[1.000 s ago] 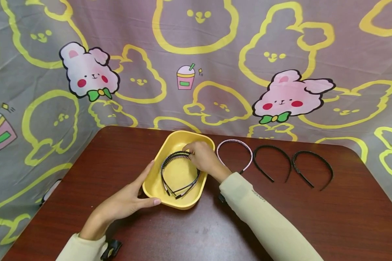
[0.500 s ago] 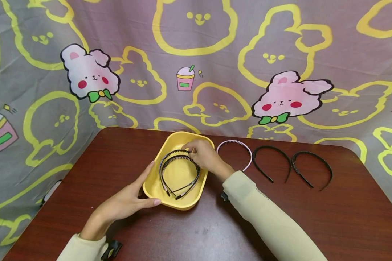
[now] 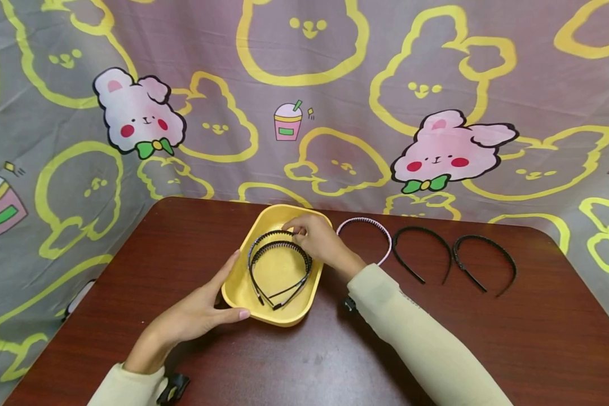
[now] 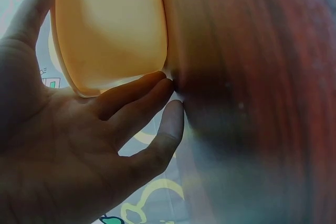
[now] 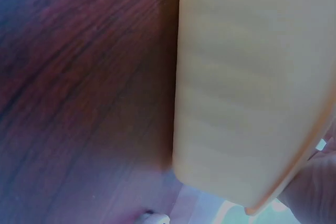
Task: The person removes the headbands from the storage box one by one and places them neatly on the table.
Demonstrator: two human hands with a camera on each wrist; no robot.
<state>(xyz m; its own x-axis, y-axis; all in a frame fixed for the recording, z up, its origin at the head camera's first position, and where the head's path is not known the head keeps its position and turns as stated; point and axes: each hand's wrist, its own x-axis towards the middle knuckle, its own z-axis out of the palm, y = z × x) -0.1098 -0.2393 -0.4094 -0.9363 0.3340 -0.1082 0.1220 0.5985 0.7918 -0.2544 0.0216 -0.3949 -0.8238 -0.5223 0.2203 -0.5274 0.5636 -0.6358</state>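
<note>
The yellow plastic basin (image 3: 279, 316) sits on the table with several thin dark headbands inside. My left hand (image 3: 193, 316) holds it at the near left corner, fingers along the left wall and thumb at the near rim. From the left wrist view, the fingers (image 4: 142, 98) lie against the basin's outer wall. My right hand (image 3: 318, 239) reaches over the right rim and pinches a dark toothed headband (image 3: 254, 248) near its top. Another black toothed headband (image 3: 279, 245) lies just inside that arc. The right wrist view shows mainly the basin's outer wall (image 5: 247, 87); the fingertips are hidden there.
To the right of the basin, a pink headband (image 3: 385, 232) and two black headbands (image 3: 421, 228) (image 3: 487, 239) lie in a row on the dark wooden table (image 3: 538, 338). A patterned curtain (image 3: 335, 186) hangs right behind the table's far edge.
My right hand has drawn one dark headband slightly up and apart from the others in the basin. The left hand and the basin stay in place.
</note>
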